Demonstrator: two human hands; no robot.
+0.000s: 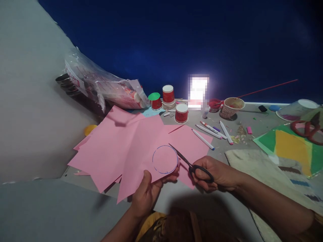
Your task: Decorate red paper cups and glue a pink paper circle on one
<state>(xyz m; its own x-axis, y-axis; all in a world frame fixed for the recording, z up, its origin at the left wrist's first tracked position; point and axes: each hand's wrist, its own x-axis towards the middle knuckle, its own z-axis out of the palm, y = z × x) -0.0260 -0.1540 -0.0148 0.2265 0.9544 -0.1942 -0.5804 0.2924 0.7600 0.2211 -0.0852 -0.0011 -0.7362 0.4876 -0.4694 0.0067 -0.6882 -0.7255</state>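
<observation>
My left hand (148, 191) grips the lower edge of a pink sheet of paper (141, 151), thumb on top and fingers beneath. A circle outline (165, 173) in blue ink is drawn on the sheet near its right edge. In my right hand (208, 174) is a pair of scissors (185, 158) with black handles, my fingers through the loops. The blades point up and left, along the right side of the circle; the paper's edge there follows the blue line. More pink sheets (101, 151) lie under and to the left of the held one.
Several markers (203, 139) lie beyond the paper. Red paper cups (181, 116), a bright pixelated rectangle (198, 92) and a patterned cup (230, 109) stand along the back. A plastic bag (113, 90) leans at left. Red-handled scissors (308, 129) and a stained cloth (244, 168) lie at right.
</observation>
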